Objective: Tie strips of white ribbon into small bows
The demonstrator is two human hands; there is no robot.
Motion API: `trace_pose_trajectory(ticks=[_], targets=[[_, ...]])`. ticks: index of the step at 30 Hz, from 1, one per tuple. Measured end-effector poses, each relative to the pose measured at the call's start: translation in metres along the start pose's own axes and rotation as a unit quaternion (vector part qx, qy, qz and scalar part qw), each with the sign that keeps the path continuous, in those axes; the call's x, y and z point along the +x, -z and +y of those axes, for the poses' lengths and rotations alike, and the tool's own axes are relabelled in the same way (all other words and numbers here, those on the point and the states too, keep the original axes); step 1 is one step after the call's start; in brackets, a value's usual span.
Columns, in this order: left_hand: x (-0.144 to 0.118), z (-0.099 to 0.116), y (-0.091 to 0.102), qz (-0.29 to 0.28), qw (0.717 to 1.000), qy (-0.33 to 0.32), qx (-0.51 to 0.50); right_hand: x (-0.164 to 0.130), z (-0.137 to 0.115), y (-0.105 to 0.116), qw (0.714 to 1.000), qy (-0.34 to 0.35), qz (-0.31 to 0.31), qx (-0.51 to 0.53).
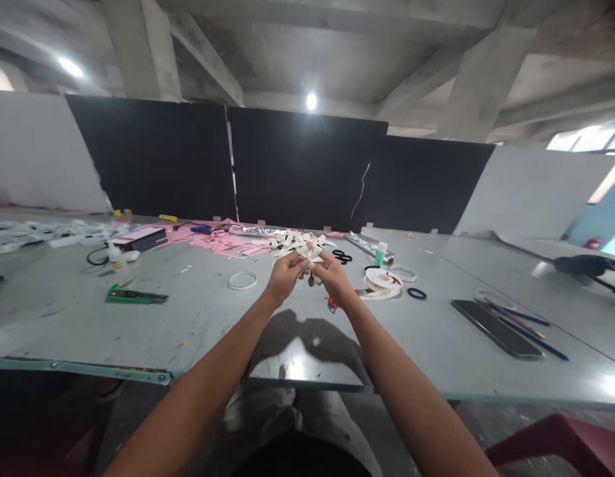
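Note:
A cream ribbon bow [310, 253] is held up between my two hands, over the middle of the grey table. My left hand [286, 273] pinches its left side, fingers closed. On the other side my right hand [331, 271] grips it with thumb and fingers together. The fingers cover part of the bow, so its centre is partly hidden. Just behind lies a heap of cream ribbon pieces [282, 242]. Near my right wrist sit red-handled scissors [332, 304], partly hidden, and a spool of printed ribbon [384, 278].
A green cutter [136, 295], a white ring [242, 281] and a glue bottle [116, 257] lie to the left. Pink strips [228, 244] spread behind. Rightward are black rings [417, 293], a green-and-white bottle [381, 253] and a phone [496, 328] beside pens. Dark panels [307, 169] stand at the back.

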State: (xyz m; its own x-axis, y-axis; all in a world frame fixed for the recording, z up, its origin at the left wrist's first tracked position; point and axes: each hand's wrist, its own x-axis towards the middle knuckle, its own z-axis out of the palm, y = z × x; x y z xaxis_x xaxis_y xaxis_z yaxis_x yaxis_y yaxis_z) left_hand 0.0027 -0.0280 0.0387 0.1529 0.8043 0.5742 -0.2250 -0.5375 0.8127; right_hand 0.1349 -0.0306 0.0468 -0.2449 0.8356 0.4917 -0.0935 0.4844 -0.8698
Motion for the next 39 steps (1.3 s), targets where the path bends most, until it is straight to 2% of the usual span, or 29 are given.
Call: trace_pose_trajectory(ticks=[4, 7, 11, 14, 17, 20, 25, 27, 29, 31, 32, 34, 37, 39], targets=[[0.000, -0.002, 0.000, -0.011, 1.000, 0.001, -0.009, 0.001, 0.005, -0.002, 0.999, 0.035, 0.025, -0.020], [-0.002, 0.001, -0.005, -0.015, 0.998, 0.032, -0.050, 0.001, 0.005, -0.011, 0.998, 0.022, 0.033, 0.053], [-0.004, 0.007, -0.012, 0.011, 0.988, 0.059, -0.145, -0.001, 0.003, -0.021, 0.988, -0.003, 0.066, 0.140], [-0.005, 0.009, -0.014, 0.019, 0.978, 0.072, -0.193, -0.004, -0.001, -0.020, 0.982, -0.019, 0.057, 0.182], [-0.004, 0.008, -0.014, 0.032, 0.972, 0.074, -0.222, -0.006, -0.004, -0.018, 0.981, -0.010, 0.050, 0.189], [-0.004, 0.006, -0.014, 0.039, 0.967, 0.078, -0.240, -0.006, -0.006, -0.016, 0.984, -0.007, 0.069, 0.162], [-0.005, -0.001, -0.013, 0.038, 0.982, 0.062, -0.175, -0.001, 0.000, -0.010, 0.987, -0.024, 0.055, 0.150], [-0.004, -0.005, -0.008, 0.042, 0.986, 0.065, -0.145, 0.001, 0.005, -0.005, 0.986, -0.024, 0.070, 0.148], [-0.002, -0.009, -0.001, 0.073, 0.983, 0.093, -0.139, 0.003, 0.011, 0.003, 0.981, -0.015, 0.119, 0.152], [0.002, -0.012, 0.008, 0.132, 0.975, 0.120, -0.131, 0.003, 0.016, 0.010, 0.974, -0.008, 0.166, 0.157], [0.003, -0.013, 0.012, 0.160, 0.973, 0.122, -0.117, 0.003, 0.019, 0.013, 0.973, -0.011, 0.173, 0.154], [0.005, -0.014, 0.018, 0.183, 0.974, 0.114, -0.063, 0.003, 0.024, 0.015, 0.980, -0.030, 0.147, 0.133], [0.005, -0.017, 0.021, 0.128, 0.982, 0.139, 0.013, 0.001, 0.030, 0.013, 0.991, -0.063, 0.084, 0.088], [0.004, -0.021, 0.019, 0.083, 0.983, 0.164, 0.025, 0.000, 0.031, 0.010, 0.993, -0.067, 0.064, 0.067]])
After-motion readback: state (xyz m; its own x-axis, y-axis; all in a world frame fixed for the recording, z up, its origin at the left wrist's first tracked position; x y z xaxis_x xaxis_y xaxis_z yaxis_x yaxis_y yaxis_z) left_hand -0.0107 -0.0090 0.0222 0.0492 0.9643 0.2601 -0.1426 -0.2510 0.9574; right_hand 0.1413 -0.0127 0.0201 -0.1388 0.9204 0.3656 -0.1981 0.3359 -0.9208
